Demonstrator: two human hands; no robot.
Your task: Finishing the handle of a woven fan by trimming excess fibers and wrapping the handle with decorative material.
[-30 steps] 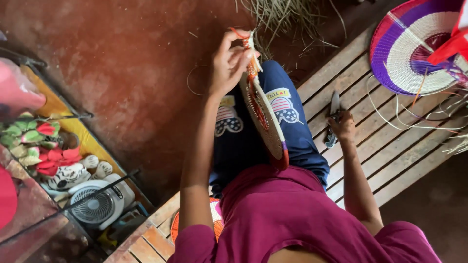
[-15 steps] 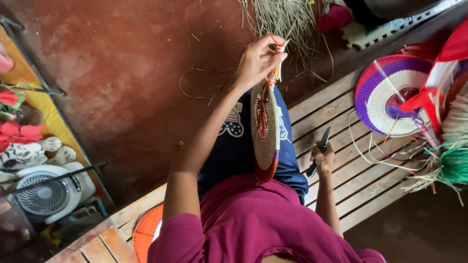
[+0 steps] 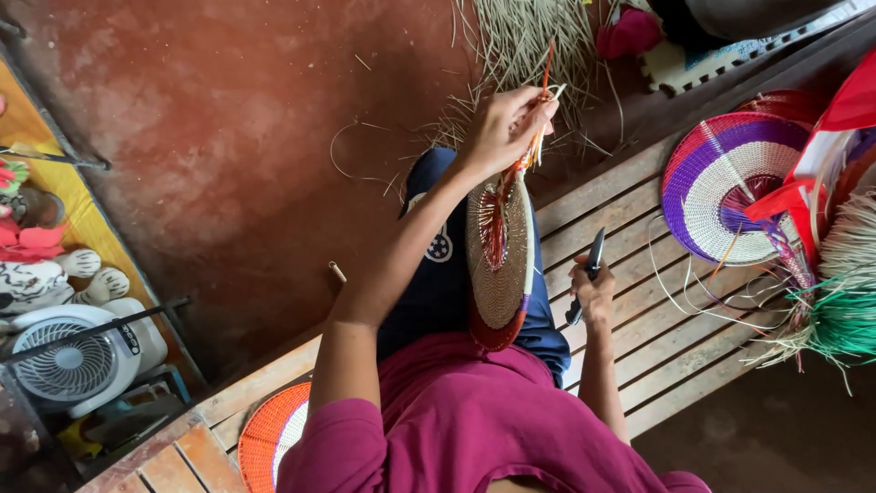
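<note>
While you sit on the slatted wooden bench (image 3: 657, 329), the head camera looks straight down on your lap, where a round woven fan (image 3: 500, 260) stands on edge against your dark-trousered knee. Your left hand (image 3: 502, 128) is raised above it, fingers pinched tight on a few loose orange and pale strands (image 3: 538, 137) that run up from the fan's top rim. Your right hand (image 3: 595, 290) rests on the bench just beside the fan, fist clenched round a small dark-handled knife (image 3: 589, 274) whose blade points up and away from you.

Judging by its look, the fan is light and fairly stiff across its coiled face, yet the unfinished rim will likely fray or unravel if you tug it; the flat woven middle or the bound red-and-purple lower edge seems the safer place to take hold. The loose strands appear thin, springy and easy to snap.

Farther along the bench to your right lies a finished purple, white and pink fan (image 3: 721, 187), touching a bunch of green and pale fibres (image 3: 844, 301). A heap of dry straw (image 3: 529, 36) lies on the red floor (image 3: 228, 137) beyond your knee. An orange woven piece (image 3: 269, 438) shows at your left hip, and a small white electric fan (image 3: 78, 356) sits well apart at the left edge.
</note>
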